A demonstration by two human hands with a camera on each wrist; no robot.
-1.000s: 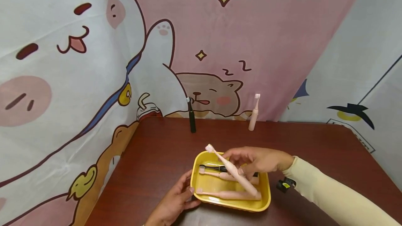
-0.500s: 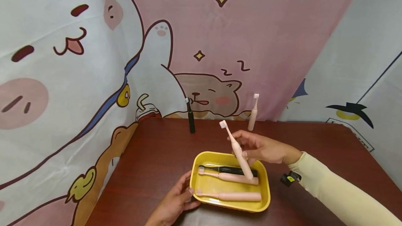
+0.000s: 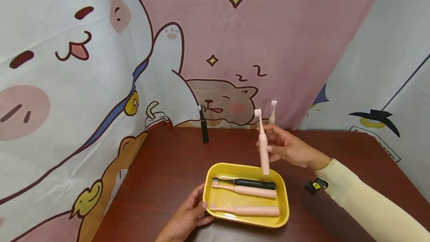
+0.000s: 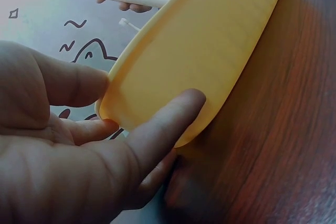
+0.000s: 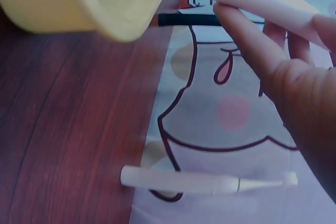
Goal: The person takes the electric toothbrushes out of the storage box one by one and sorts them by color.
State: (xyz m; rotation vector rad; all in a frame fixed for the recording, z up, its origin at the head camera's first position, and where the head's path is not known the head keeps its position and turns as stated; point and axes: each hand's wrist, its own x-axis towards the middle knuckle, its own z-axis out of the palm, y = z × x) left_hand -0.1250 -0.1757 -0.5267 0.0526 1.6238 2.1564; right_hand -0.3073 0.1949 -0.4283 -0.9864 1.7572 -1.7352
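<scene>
In the head view my right hand [image 3: 292, 148] pinches a pale pink electric toothbrush [image 3: 264, 152] by its handle. It is nearly upright, brush head up, above the far right rim of a yellow plastic tray [image 3: 285, 212]. My left hand [image 3: 186, 212] holds the tray's left end, thumb at the rim; the left wrist view shows a finger against the tray's outer wall [image 4: 210, 51]. Inside lie a black electric toothbrush [image 3: 255, 184], a pink toothbrush [image 3: 256, 192] close beside it, and another pink toothbrush [image 3: 256, 211] along the near side.
At the back of the brown table [image 3: 161, 167], a black toothbrush [image 3: 204, 130] stands upright on the left. Another pink toothbrush [image 5: 178, 179] stands to its right, partly behind my right hand in the head view. A cartoon-printed cloth [image 3: 302, 47] hangs behind the table.
My right hand has lifted the pink toothbrush out of the tray and moved it away and to the right, turning it more upright. My left hand has stayed on the tray.
</scene>
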